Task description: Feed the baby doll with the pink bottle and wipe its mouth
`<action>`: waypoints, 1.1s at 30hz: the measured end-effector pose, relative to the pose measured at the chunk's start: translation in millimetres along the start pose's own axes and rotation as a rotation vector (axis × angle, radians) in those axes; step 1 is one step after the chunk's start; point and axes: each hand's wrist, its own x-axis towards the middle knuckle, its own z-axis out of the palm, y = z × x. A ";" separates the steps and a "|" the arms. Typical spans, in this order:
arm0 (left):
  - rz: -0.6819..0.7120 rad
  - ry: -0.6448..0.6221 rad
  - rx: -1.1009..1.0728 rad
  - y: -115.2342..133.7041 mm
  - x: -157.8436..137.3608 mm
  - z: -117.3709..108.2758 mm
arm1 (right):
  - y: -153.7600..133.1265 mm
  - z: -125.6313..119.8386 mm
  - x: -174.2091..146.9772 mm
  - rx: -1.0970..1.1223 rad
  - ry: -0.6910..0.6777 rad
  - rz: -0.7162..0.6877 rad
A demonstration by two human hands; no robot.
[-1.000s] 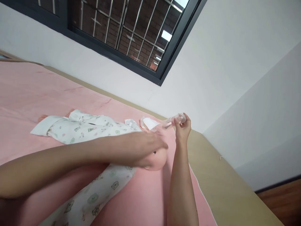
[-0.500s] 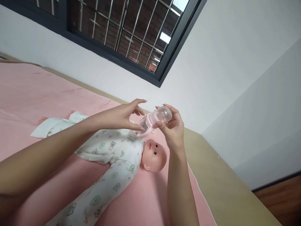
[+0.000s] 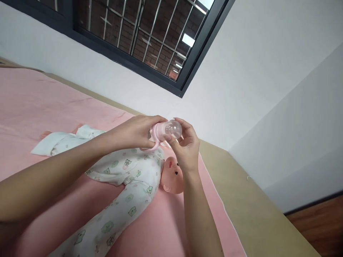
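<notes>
Above the doll's chest and head, a pink-and-clear baby bottle (image 3: 160,131) is held tilted, its clear domed cap toward the right. My left hand (image 3: 143,130) is wrapped round the bottle's body near its pink handle, hiding most of that end. The fingers and thumb of my right hand (image 3: 187,144) close on the domed cap. Below lies a baby doll (image 3: 173,175) on its back, in white clothes with green animal prints (image 3: 139,171). My right wrist covers part of the doll's head.
A pink sheet (image 3: 61,96) lies under the doll, over a tan bed surface (image 3: 230,182). Behind it rise a white wall (image 3: 150,100) and a dark-framed window (image 3: 177,89) with metal bars. Brown wood (image 3: 318,217) shows at the lower right.
My left hand has gone from open fingers beside the bottle to a grip round its body. The bottle and my right hand have shifted left, and the bottle lies more level.
</notes>
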 end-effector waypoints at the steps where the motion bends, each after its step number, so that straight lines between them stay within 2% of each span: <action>1: 0.015 -0.001 0.024 0.7 0.1 -0.6 | 0.0 -1.4 0.2 -0.016 -0.005 0.003; 6: 0.080 0.014 0.096 -2.1 2.0 -0.7 | 5.2 -5.2 1.3 -0.051 -0.079 -0.014; 17: 0.102 0.001 0.121 -10.9 3.0 1.8 | 8.9 -12.9 3.8 -0.063 -0.167 -0.031; 28: 0.118 -0.027 0.114 -12.0 5.1 -0.7 | 13.6 -16.8 5.2 -0.068 -0.215 -0.038; 33: 0.130 0.003 0.063 -10.3 5.8 -0.4 | 11.0 -18.8 5.9 -0.057 -0.178 -0.054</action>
